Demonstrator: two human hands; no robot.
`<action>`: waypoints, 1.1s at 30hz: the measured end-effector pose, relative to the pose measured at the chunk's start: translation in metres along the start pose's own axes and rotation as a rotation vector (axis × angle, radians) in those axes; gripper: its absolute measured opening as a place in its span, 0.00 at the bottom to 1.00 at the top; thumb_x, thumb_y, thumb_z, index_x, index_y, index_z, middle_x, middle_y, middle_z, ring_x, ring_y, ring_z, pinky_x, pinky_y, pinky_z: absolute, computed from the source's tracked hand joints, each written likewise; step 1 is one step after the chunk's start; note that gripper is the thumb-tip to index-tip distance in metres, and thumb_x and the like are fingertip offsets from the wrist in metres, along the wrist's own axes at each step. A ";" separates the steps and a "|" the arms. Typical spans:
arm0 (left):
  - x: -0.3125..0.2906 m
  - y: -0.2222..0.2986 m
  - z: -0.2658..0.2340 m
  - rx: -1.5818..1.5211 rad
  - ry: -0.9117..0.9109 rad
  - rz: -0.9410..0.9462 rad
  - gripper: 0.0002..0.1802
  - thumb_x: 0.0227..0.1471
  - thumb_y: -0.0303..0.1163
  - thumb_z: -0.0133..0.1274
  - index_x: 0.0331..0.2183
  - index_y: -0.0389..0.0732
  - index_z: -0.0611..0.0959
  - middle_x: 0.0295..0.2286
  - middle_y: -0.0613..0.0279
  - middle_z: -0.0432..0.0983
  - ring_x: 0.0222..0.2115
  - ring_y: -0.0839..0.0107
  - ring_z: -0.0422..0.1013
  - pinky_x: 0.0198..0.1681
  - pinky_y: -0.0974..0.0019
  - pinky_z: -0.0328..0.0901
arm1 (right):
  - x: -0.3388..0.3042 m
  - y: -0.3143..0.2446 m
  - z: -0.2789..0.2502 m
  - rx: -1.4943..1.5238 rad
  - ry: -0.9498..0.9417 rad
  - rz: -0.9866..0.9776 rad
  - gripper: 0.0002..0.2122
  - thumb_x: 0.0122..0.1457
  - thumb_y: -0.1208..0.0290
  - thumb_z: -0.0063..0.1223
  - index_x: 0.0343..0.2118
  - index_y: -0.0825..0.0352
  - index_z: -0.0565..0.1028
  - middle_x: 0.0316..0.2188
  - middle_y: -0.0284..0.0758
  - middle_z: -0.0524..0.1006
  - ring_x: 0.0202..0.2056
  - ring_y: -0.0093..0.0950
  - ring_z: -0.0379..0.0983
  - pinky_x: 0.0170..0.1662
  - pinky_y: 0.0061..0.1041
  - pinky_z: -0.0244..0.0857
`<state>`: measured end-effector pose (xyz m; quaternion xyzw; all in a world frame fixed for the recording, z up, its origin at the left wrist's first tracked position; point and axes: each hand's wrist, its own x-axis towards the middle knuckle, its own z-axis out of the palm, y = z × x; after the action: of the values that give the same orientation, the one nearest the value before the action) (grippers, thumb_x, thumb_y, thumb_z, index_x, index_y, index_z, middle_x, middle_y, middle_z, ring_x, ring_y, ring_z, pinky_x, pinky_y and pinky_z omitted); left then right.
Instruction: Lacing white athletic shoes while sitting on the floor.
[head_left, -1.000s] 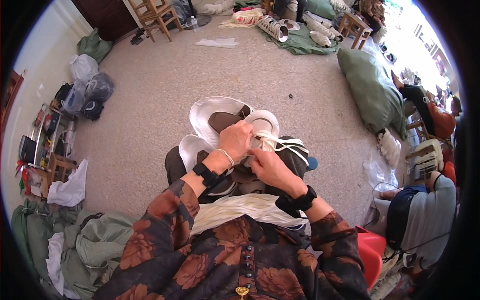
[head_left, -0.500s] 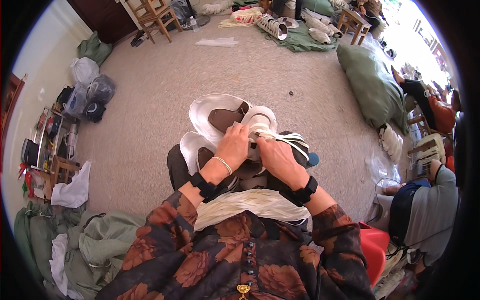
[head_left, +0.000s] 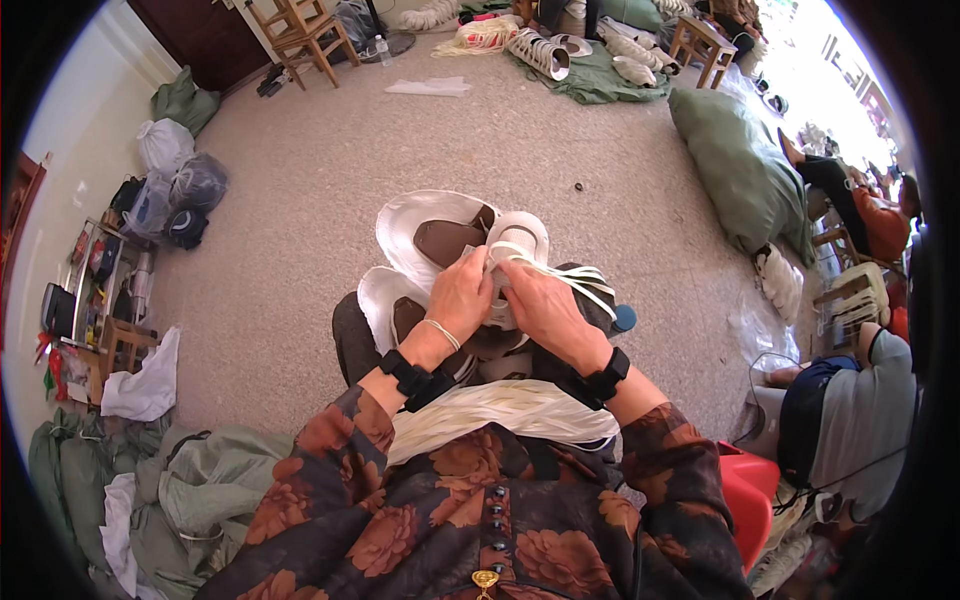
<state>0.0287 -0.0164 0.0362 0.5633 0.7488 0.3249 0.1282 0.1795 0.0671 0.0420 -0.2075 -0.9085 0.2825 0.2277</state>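
In front of my lap a white-and-beige shoe upper (head_left: 520, 228) is held between both hands. My left hand (head_left: 462, 295) grips its left edge with the fingers closed. My right hand (head_left: 543, 308) is closed at the upper's lacing area, with the thumb and fingers pinching there; the fingertips are partly hidden. A cream shoelace (head_left: 582, 283) loops over the upper and trails off to the right. More white shoe uppers with brown linings (head_left: 405, 222) lie stacked just left of it. A thick bundle of cream laces (head_left: 500, 412) lies across my lap.
A big green sack (head_left: 738, 165) lies on the floor to the right, near seated people (head_left: 860, 420). Bagged items (head_left: 170, 180) and a shelf (head_left: 95, 280) line the left wall. Green cloth (head_left: 215, 480) is heaped at lower left. A red stool (head_left: 748, 495) stands by my right side.
My right hand has shifted slightly up and left, nearer my left hand, its fingers now at the upper's lacing area. The left hand stays on the upper's edge.
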 end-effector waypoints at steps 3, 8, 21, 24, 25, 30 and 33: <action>-0.002 -0.004 0.006 0.138 0.024 0.087 0.20 0.50 0.22 0.50 0.47 0.32 0.72 0.39 0.47 0.76 0.41 0.50 0.75 0.40 0.53 0.71 | 0.002 0.004 0.007 -0.025 -0.037 0.026 0.13 0.58 0.78 0.47 0.47 0.71 0.69 0.33 0.50 0.77 0.36 0.49 0.75 0.38 0.44 0.68; 0.001 -0.002 0.011 0.304 0.059 0.189 0.17 0.48 0.20 0.50 0.43 0.33 0.73 0.37 0.47 0.74 0.39 0.51 0.75 0.40 0.54 0.71 | 0.006 0.008 0.014 -0.007 -0.008 0.079 0.10 0.59 0.77 0.46 0.43 0.71 0.70 0.32 0.51 0.77 0.36 0.50 0.75 0.38 0.44 0.68; 0.003 -0.007 0.006 -0.027 0.094 0.104 0.06 0.52 0.21 0.47 0.32 0.35 0.79 0.32 0.47 0.72 0.35 0.45 0.73 0.39 0.50 0.69 | 0.022 0.004 0.022 -0.371 0.019 0.077 0.09 0.60 0.68 0.52 0.29 0.69 0.71 0.24 0.44 0.78 0.26 0.43 0.78 0.27 0.39 0.71; 0.001 -0.006 0.008 -0.036 0.109 0.130 0.06 0.53 0.23 0.47 0.32 0.35 0.79 0.31 0.47 0.73 0.35 0.45 0.73 0.38 0.50 0.69 | 0.022 0.010 0.016 -0.450 -0.081 0.033 0.06 0.57 0.72 0.51 0.28 0.69 0.71 0.22 0.43 0.78 0.26 0.42 0.79 0.27 0.37 0.71; 0.001 -0.006 0.009 -0.040 0.110 0.126 0.06 0.53 0.23 0.47 0.32 0.35 0.79 0.31 0.47 0.73 0.35 0.45 0.73 0.38 0.50 0.69 | 0.022 0.012 0.016 -0.451 -0.086 0.033 0.06 0.57 0.72 0.51 0.28 0.69 0.71 0.22 0.43 0.78 0.26 0.42 0.79 0.27 0.37 0.71; 0.003 -0.013 0.007 -0.059 0.183 0.139 0.08 0.54 0.21 0.48 0.37 0.35 0.79 0.30 0.49 0.75 0.32 0.49 0.73 0.36 0.55 0.68 | 0.003 -0.018 -0.008 -0.243 -0.353 -0.163 0.06 0.55 0.71 0.52 0.24 0.66 0.73 0.21 0.44 0.76 0.23 0.44 0.76 0.26 0.40 0.70; 0.001 -0.017 0.005 -0.129 0.124 0.120 0.08 0.54 0.22 0.49 0.37 0.36 0.78 0.30 0.50 0.74 0.31 0.52 0.73 0.35 0.56 0.68 | -0.056 -0.028 0.001 0.038 -0.552 -0.318 0.08 0.54 0.68 0.53 0.22 0.64 0.76 0.17 0.44 0.75 0.22 0.45 0.75 0.24 0.41 0.69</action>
<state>0.0181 -0.0168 0.0219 0.5763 0.6978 0.4139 0.0981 0.2176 0.0173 0.0419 0.0258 -0.9515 0.3061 0.0178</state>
